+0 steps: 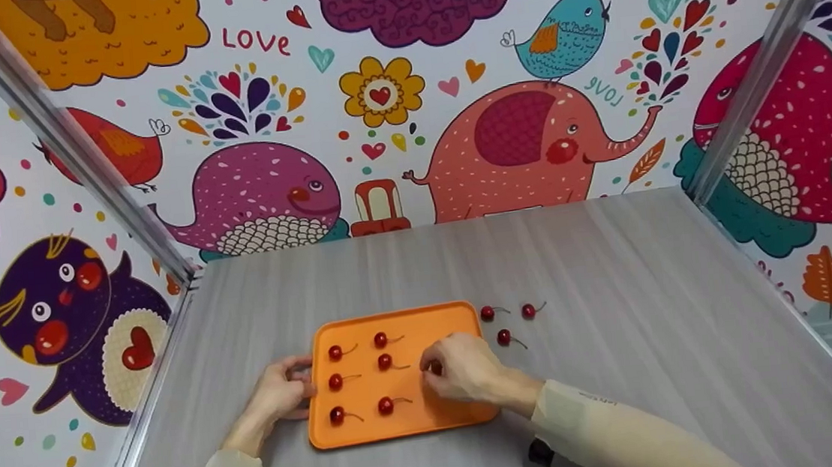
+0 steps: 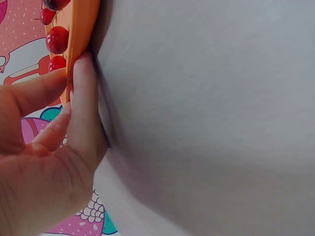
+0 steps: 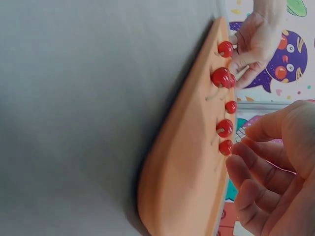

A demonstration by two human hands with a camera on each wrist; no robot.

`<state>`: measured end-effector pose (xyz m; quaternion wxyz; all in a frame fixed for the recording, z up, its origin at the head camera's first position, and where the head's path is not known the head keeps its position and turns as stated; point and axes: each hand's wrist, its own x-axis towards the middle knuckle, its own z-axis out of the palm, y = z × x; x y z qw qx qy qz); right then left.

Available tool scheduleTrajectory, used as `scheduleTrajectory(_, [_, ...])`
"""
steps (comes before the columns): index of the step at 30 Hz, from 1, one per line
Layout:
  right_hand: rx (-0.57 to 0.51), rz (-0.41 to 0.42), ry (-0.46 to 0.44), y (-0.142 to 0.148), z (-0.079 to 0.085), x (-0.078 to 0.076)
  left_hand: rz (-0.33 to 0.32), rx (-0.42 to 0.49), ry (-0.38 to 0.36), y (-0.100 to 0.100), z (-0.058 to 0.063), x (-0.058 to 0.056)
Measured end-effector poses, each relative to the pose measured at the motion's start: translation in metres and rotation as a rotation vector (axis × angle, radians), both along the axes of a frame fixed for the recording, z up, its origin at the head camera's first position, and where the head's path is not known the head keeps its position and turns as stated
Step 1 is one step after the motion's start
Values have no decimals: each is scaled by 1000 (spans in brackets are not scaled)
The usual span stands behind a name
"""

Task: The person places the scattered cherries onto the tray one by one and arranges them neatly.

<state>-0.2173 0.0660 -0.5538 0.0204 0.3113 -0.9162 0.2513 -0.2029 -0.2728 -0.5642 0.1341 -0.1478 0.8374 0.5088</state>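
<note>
An orange tray [image 1: 358,433] lies on the table, carrying several dark red cherries [image 1: 385,362] with stems, set in two columns on its left and middle. My left hand [image 1: 279,390] holds the tray's left edge; the left wrist view shows the thumb and fingers at the rim [image 2: 81,34]. Over the right part of the tray, my right hand [image 1: 464,368] has its fingers curled, pinching a cherry [image 1: 436,367] that its fingertips partly cover. In the right wrist view the right hand [image 3: 275,172] hides that cherry, with the tray's cherries [image 3: 224,128] beyond the fingers.
Three loose cherries [image 1: 504,337] with stems lie on the grey table [image 1: 600,270] just right of the tray. Walls with cartoon animals [image 1: 515,157] stand behind and at both sides, with metal posts [image 1: 744,107] at the corners.
</note>
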Motion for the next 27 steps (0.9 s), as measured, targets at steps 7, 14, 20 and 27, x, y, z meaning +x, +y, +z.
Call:
scheduleTrajectory(7, [-52,-24,19,18,10,-10,0,11,-8,-2,0,0])
scheduleTrajectory(14, [-100,-65,18,38,14,-26,-3,24,-13,-2,-1,0])
scheduleTrajectory(20, [-126,-107,44,58,13,-41,-6,21,-12,-2,0,0])
scheduleTrajectory(27, [-142,-144,14,79,7,-58,-7,10,-16,-2,0,-1])
